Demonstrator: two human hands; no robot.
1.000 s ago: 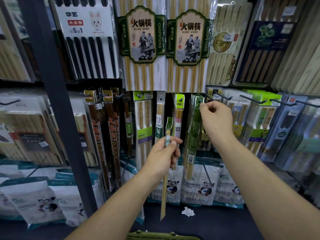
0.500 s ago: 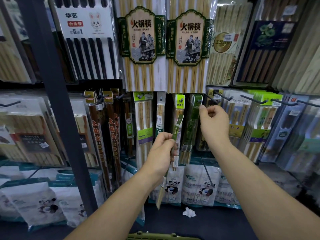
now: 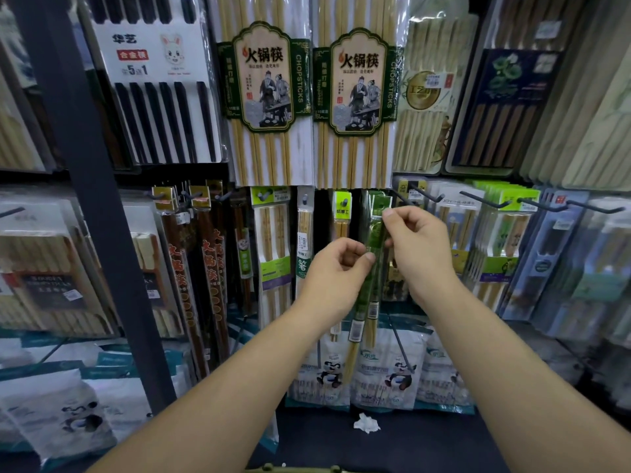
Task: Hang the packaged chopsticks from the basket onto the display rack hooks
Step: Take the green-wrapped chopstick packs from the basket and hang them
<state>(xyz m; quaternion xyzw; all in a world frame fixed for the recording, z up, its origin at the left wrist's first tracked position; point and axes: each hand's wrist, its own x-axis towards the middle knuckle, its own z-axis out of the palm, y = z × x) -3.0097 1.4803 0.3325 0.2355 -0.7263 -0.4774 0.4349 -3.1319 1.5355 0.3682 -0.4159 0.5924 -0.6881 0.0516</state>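
The curled fingers of our left hand (image 3: 333,271) pinch the green chopstick pack (image 3: 368,297) at its middle. Our right hand (image 3: 423,247) pinches it near the top. The pack stands almost straight, close to the rack (image 3: 102,233). We cannot tell if its top is hooked on.

Crumpled paper (image 3: 367,423) near panda bags (image 3: 387,387)

dim shop aisle tbh. dark upright post (image 3: 85,199) cuts up the left of the display rack (image 3: 177,170), and the dark blue bottom shelf (image 3: 426,442) has panda-print bags (image 3: 386,370) along the back with a crumpled white paper scrap (image 3: 366,423) lying just in front.
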